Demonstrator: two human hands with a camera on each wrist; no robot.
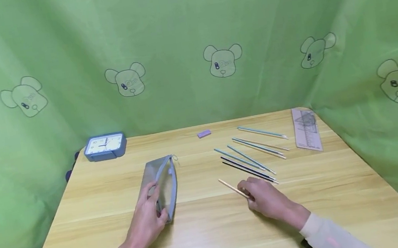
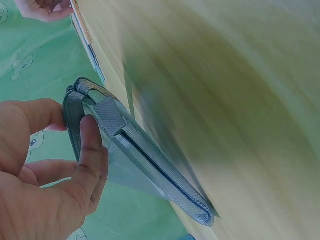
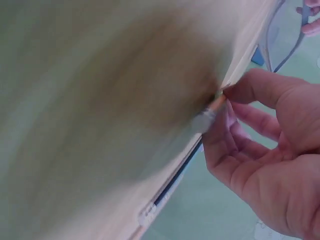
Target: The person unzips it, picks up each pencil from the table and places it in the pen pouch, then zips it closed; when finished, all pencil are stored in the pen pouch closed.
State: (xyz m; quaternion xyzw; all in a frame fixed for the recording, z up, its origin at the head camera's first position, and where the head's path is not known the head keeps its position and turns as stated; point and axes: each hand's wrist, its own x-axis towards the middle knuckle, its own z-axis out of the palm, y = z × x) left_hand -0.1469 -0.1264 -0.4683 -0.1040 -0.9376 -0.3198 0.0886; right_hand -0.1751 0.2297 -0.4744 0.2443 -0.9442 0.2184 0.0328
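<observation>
My left hand (image 1: pixel 144 221) grips a grey see-through pencil case (image 1: pixel 149 175) at its near end, and the zipped mouth gapes toward the right. In the left wrist view, thumb and fingers pinch the edge of the case (image 2: pixel 162 172) beside its fabric tab. My right hand (image 1: pixel 269 200) pinches a plain wooden pencil (image 1: pixel 232 188) near its eraser end, low over the table, with the other end pointing toward the case. The right wrist view shows the pencil's end (image 3: pixel 217 104) between thumb and fingers. Beyond that hand lie several blue pencils (image 1: pixel 250 159) and black pencils (image 1: pixel 244 169).
A blue clock (image 1: pixel 105 147) stands at the table's back left corner. Along the back lies a purple eraser (image 1: pixel 204 133), and a ruler sheet (image 1: pixel 307 130) is at the back right. Green curtain (image 1: pixel 180 97) surrounds the wooden table (image 1: pixel 207 240) behind and at both sides.
</observation>
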